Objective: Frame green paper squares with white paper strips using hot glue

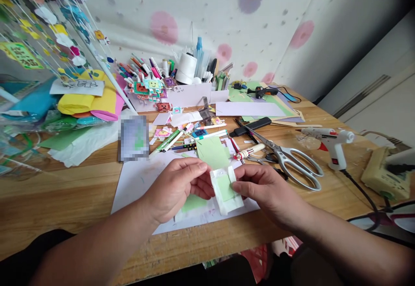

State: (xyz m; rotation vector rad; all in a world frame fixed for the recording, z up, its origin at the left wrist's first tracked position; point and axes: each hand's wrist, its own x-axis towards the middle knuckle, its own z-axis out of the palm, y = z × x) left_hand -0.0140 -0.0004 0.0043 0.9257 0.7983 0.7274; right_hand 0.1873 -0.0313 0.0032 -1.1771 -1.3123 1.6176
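Both hands hold a small folded paper piece (226,191), white with a light green panel, just above a white sheet (139,182) on the wooden table (65,199). My left hand (177,188) pinches its left edge. On its right side, my right hand (264,188) presses with the thumb. A green paper flap (212,152) sticks up behind the piece. Another green scrap (193,202) lies under my left hand.
Large scissors (288,158) lie right of my hands, beside a white glue gun (329,141) and a power strip (384,175). Pens and markers (177,136) lie behind the sheet. Boxes of pens (181,74) and coloured paper rolls (87,102) stand at the back left.
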